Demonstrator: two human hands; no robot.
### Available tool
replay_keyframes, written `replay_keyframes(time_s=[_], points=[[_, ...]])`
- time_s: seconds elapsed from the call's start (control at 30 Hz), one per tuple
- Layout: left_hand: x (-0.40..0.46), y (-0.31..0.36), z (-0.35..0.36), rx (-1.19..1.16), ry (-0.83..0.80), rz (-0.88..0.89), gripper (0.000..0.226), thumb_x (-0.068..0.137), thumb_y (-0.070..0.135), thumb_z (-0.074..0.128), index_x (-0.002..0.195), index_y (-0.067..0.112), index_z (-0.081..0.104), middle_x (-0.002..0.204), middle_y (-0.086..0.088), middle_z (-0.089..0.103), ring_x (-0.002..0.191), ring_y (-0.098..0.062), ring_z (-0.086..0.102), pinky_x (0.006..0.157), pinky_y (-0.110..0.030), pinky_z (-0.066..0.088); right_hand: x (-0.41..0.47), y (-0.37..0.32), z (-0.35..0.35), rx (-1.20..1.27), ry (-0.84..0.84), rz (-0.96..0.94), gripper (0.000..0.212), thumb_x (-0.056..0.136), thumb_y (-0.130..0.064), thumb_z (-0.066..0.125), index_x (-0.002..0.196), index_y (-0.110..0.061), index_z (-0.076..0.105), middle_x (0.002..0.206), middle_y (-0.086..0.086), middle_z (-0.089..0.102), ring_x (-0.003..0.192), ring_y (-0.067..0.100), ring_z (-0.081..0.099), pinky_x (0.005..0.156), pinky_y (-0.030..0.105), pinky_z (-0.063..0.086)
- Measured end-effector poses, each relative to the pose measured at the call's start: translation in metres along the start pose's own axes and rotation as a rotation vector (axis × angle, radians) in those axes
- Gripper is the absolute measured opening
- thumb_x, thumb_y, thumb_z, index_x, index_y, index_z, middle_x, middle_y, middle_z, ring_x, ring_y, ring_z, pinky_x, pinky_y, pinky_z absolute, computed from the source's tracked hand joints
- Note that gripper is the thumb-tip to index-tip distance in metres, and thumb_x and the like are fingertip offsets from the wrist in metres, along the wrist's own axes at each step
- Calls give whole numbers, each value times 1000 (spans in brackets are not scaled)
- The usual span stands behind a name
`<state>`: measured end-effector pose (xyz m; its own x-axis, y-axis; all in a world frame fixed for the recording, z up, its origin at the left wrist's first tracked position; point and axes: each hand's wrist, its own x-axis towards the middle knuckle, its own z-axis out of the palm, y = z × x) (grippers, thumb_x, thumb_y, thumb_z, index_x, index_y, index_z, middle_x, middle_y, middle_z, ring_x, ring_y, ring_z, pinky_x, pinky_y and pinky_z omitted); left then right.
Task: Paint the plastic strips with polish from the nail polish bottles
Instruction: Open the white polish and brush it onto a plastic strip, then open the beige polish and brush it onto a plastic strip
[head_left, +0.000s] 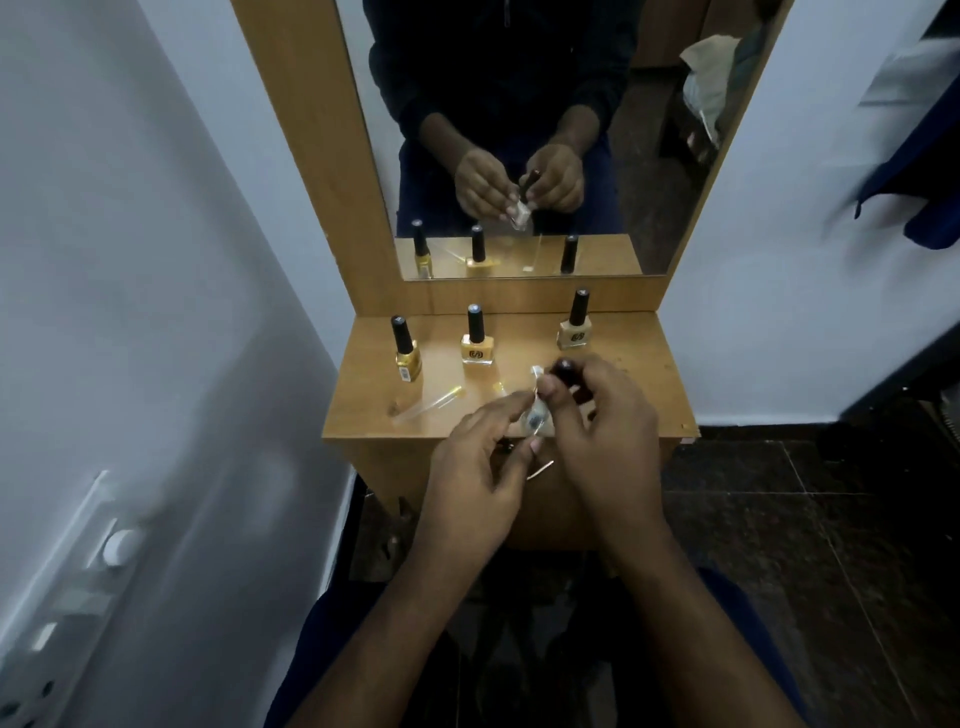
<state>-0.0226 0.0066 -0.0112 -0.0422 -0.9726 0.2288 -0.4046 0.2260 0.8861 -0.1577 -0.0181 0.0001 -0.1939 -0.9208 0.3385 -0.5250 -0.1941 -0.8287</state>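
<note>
My left hand (480, 467) holds a small pale nail polish bottle (535, 418) between its fingers above the front edge of the wooden shelf (363, 410). My right hand (608, 441) pinches the bottle's black cap (563, 371), lifted just above the bottle. A thin clear strip (540, 469) sticks out under my left fingers. Three closed polish bottles stand at the back: a gold one (408, 353), a yellow one (477, 340) and a beige one (575, 325). A clear plastic strip with a yellow tip (431, 404) lies on the shelf at the left.
A mirror (519, 130) in a wooden frame rises behind the shelf and reflects my hands and the bottles. White walls close in on both sides, with a switch panel (78, 597) at lower left. Dark blue cloth (914, 176) hangs at right above the dark tiled floor.
</note>
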Motion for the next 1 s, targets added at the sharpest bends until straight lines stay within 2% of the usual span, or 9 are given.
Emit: replay_keyframes(time_s=[0.1, 0.2, 0.27, 0.4, 0.6, 0.77, 0.87, 0.93, 1.0], points=[[33, -3, 7, 83, -50, 77, 58, 97, 13, 69, 151, 24, 50, 151, 11, 54, 141, 3, 43, 116, -24, 38, 44, 1, 10, 12, 54, -40, 20, 102, -29, 62, 118, -19, 69, 105, -7, 68, 100, 14, 63, 83, 38, 55], [56, -10, 12, 132, -17, 92, 59, 98, 17, 68, 153, 22, 48, 154, 10, 51, 145, 1, 38, 119, -28, 35, 75, 2, 22, -1, 64, -88, 24, 102, -23, 62, 126, -20, 66, 108, -13, 66, 101, 10, 63, 85, 33, 55], [61, -14, 15, 129, 53, 76, 53, 99, 19, 67, 151, 21, 51, 151, 12, 53, 143, 1, 41, 117, -33, 40, 87, 7, 27, -57, 56, -132, 27, 102, -20, 63, 128, -21, 65, 105, -17, 64, 99, 6, 63, 83, 29, 55], [60, -26, 21, 119, 113, 62, 45, 101, 22, 63, 145, 16, 58, 145, 9, 58, 138, -2, 47, 112, -35, 45, 92, 23, 37, -117, 1, -132, 26, 102, -17, 62, 128, -23, 65, 104, -15, 71, 96, 2, 68, 78, 36, 59], [60, -28, 24, 136, 133, 13, 43, 102, 23, 64, 144, 16, 58, 143, 9, 59, 136, -2, 49, 107, -24, 45, 87, 31, 43, -202, -22, -86, 29, 104, -26, 59, 133, -26, 61, 104, -12, 74, 91, 5, 69, 73, 41, 60], [56, -25, 25, 135, 145, 13, 43, 101, 23, 63, 143, 17, 58, 143, 8, 59, 135, -6, 50, 108, -41, 48, 84, 22, 35, -220, -23, -93, 44, 103, -33, 61, 145, -25, 52, 124, -10, 72, 104, 6, 69, 82, 34, 60], [54, -21, 26, 123, 161, 28, 43, 101, 24, 61, 143, 18, 59, 142, 9, 59, 135, -6, 50, 108, -44, 48, 85, 18, 17, -162, 85, -118, 34, 103, -28, 61, 137, -22, 60, 118, -11, 72, 103, 2, 67, 82, 25, 56], [51, -18, 29, 123, 155, 45, 42, 100, 25, 60, 141, 18, 60, 140, 9, 60, 134, -7, 51, 106, -46, 49, 85, 22, 1, -157, 144, -115, 21, 103, -24, 60, 123, -21, 67, 111, -11, 73, 96, 3, 66, 79, 25, 54], [48, -15, 34, 158, 123, 65, 39, 100, 25, 60, 138, 18, 62, 138, 9, 61, 133, -7, 52, 106, -45, 49, 83, 32, -15, -203, 125, -54, 13, 103, -22, 60, 112, -23, 69, 104, -13, 71, 91, 3, 63, 77, 27, 53]])
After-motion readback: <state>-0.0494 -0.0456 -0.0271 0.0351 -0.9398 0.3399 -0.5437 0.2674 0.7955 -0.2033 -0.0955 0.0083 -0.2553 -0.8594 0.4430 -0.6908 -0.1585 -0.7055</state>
